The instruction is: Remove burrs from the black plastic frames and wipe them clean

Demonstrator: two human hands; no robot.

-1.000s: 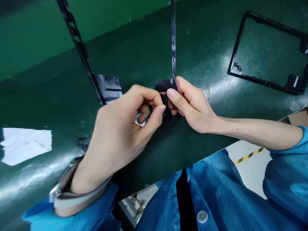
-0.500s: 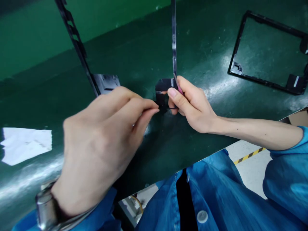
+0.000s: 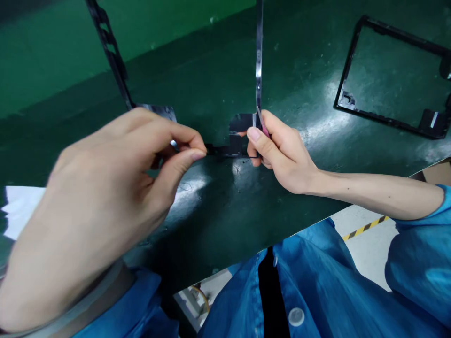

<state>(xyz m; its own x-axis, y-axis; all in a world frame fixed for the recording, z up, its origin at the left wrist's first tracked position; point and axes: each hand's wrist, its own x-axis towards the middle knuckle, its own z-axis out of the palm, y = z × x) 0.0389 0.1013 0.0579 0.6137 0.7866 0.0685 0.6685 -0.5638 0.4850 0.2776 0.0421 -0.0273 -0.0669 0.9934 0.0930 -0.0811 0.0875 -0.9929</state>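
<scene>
A thin black rectangular frame (image 3: 259, 61) lies on the dark green table (image 3: 299, 80), its near edge between my hands. My right hand (image 3: 278, 148) is closed on the frame's near right corner, with a thin pink-tipped tool pinched against it. My left hand (image 3: 102, 197) is raised closer to the camera, thumb and forefinger pinched together at the frame's near edge; what they hold is too small to make out. A metal watch band sits on my left wrist.
A second black frame (image 3: 355, 65) lies at the far right of the table. A white sheet (image 3: 19, 206) lies at the left, partly behind my left hand. The table's front edge runs diagonally above my blue sleeves and coat.
My left hand has drawn left and toward the camera, away from my right hand, uncovering the frame's near edge. My right hand has stayed at the corner.
</scene>
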